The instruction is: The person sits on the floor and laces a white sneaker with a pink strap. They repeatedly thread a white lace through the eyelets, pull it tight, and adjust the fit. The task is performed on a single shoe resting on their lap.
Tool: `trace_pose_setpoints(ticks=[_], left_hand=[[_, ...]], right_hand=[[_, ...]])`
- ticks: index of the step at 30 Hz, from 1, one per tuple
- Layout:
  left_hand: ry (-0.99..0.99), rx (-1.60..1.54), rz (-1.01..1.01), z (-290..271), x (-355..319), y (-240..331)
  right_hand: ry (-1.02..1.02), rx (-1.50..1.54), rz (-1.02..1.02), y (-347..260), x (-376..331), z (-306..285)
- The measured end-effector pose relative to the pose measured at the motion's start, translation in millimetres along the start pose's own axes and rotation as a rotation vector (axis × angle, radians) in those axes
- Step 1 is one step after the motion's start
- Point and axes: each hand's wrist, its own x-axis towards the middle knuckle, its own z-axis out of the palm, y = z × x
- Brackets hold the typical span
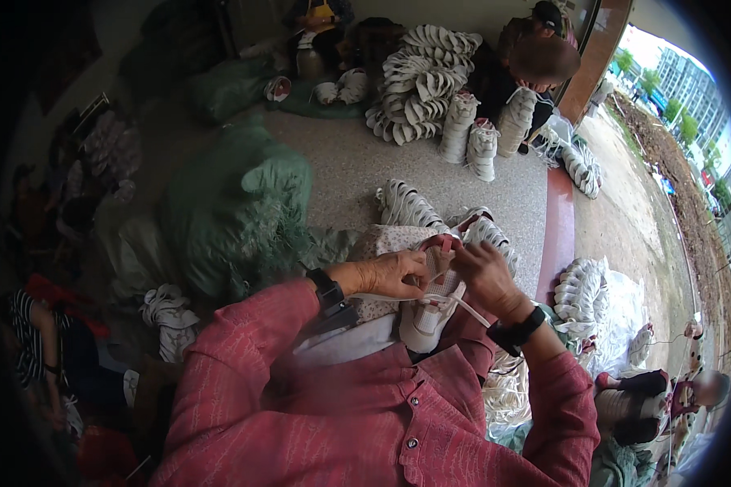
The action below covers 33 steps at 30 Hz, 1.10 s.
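Observation:
A pale shoe upper (421,323) with a white mesh tongue and red lining rests over my lap, its toe toward me. My left hand (396,274) is closed at the left side of its opening, with a white shoelace (440,299) pinched at the fingertips. On the opposite edge, near the red lining, the fingers of my right hand (489,278) are bent and pressed together; what lies between them is hidden. One loose lace end hangs below the right hand. A flower-patterned cloth (379,245) lies under and beside the upper.
Stacked white shoe uppers (410,204) stand just beyond my hands. A large green sack (234,195) bulges at the left. Farther off are more stacks (422,85) and a seated person (536,61). White laces (508,394) lie by my right side, near another bundle of uppers (581,296).

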Motion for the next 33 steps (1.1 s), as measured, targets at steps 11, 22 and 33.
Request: trace_pose_setpoints(ticks=[11,22,33], left_hand=[[-0.136,-0.159,-0.173,-2,9,4],[-0.368,-0.159,-0.238,-15,21,-1],[-0.269,-0.146,-0.174,-9,13,3]], right_hand=[[0.283,2.285,0.869,2,-26,-14],[1.474,2.080,0.918,218,-253,-63],[1.958,2.115,0.973,281,-390,-113]])
